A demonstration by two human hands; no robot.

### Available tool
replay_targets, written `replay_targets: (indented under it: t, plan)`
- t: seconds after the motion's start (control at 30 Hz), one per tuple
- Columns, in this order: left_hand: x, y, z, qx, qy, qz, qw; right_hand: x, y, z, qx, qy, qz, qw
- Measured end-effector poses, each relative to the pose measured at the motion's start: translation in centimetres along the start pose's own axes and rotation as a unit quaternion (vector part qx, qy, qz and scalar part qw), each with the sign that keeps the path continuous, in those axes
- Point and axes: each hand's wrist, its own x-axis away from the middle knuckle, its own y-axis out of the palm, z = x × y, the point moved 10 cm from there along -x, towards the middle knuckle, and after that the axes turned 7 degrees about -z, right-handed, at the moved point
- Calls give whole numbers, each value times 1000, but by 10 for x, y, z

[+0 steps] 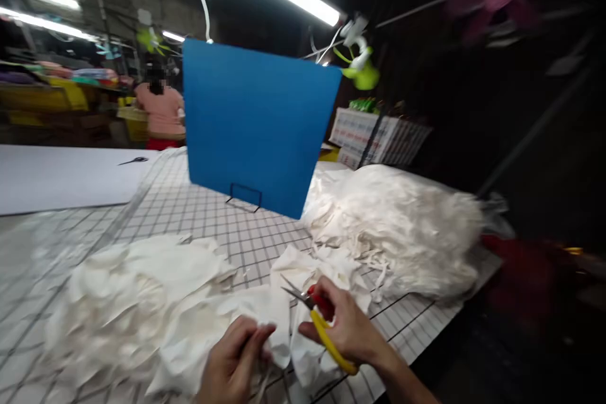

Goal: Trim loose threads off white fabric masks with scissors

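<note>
Scissors (322, 332), slim-pointed, rumpled white cloth (156, 278), gridded tabletop (213, 218)

One camera sits on the person's head and looks forward and down over the table (203, 218). The left hand (235, 363) and right hand (349, 328) are very near, at the bottom. A blue board (258, 126) stands farther off, and another person (160, 110) is far back, left.

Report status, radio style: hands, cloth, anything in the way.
Right hand holds scissors, blades slightly parted. Left hand closed over cloth, hold unclear. Board beyond, apart from both hands.
</note>
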Motion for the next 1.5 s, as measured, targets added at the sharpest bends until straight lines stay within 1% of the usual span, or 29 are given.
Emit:
replay_targets:
  t: [0.07, 0.1, 0.2, 0.3, 0.57, 0.9, 1.23, 1.5]
  plan:
    - [0, 7, 2, -10, 17, -34, 999, 3, 2, -4, 63, -2, -14, 998]
    - [1, 9, 2, -15, 19, -40, 999, 4, 5, -3, 87, 2, -28, 996]
    - [4, 10, 4, -37, 21, -44, 998, 6, 16, 0, 147, 17, -58, 987]
    - [7, 11, 7, -51, 28, -45, 997, 8, 20, -2, 183, 11, -66, 981]
    - [5, 14, 2, -44, 28, -64, 997, 8, 27, -13, 192, -19, -62, 979]
    - [6, 20, 6, -58, 31, -88, 994, 8, 28, -18, 184, -36, -57, 981]
    - [5, 22, 11, -49, 29, -111, 992, 8, 32, -13, 188, -17, -89, 978]
    - [7, 24, 7, -4, 15, -121, 992, 11, 34, -9, 207, -20, -83, 975]
